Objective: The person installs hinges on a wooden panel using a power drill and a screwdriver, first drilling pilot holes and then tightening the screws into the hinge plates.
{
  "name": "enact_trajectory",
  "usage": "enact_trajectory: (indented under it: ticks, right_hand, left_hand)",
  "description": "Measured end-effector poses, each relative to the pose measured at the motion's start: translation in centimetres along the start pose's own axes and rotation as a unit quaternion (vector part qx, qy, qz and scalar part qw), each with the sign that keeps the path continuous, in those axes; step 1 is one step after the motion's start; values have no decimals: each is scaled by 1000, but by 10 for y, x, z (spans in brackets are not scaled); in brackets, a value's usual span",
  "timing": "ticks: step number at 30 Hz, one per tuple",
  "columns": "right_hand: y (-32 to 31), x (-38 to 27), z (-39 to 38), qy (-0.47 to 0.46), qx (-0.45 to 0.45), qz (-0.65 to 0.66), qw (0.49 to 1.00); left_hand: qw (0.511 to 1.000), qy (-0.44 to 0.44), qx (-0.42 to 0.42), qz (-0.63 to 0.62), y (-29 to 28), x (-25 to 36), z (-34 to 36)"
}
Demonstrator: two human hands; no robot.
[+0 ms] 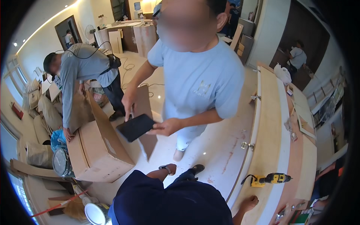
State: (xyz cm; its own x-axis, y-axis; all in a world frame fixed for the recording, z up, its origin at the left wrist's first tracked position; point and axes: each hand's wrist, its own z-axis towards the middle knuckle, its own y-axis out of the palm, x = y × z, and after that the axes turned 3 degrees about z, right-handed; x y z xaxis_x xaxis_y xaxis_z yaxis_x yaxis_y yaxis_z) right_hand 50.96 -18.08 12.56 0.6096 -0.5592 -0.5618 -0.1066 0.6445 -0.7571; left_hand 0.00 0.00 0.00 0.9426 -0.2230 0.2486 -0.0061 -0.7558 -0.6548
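Standing at a long, pale wooden tabletop (270, 123), the person in a navy-blue shirt (168, 202) is apparently waiting or conferring rather than working. At left, a co-worker in grey (84, 62) is bending over a large brown cardboard carton (103, 159); nearer the middle, a co-worker in light blue (198, 82) is holding a flat, black, rectangular device (135, 127). The person's left hand (171, 169), a watch at its wrist, is hanging bent before the body; whether it is gripping anything, I cannot tell. Well apart from it, the right hand (250, 203) is curling loosely, seemingly empty, at the tabletop. Just beyond, a yellow-and-black cordless drill (275, 177) is lying on its side; grasping it would call for uncurling those fingers and reaching forward.
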Motion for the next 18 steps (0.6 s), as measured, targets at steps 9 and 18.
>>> enact_trajectory:
  ticks: [9, 18]
  right_hand:
    - [-4, -14, -6, 8, 22, -4, 1000]
    - [-7, -36, -11, 15, 48, 43, 998]
  left_hand:
    - [991, 76, 109, -25, -51, 101, 19]
    - [979, 131, 155, 26, -73, 117, 72]
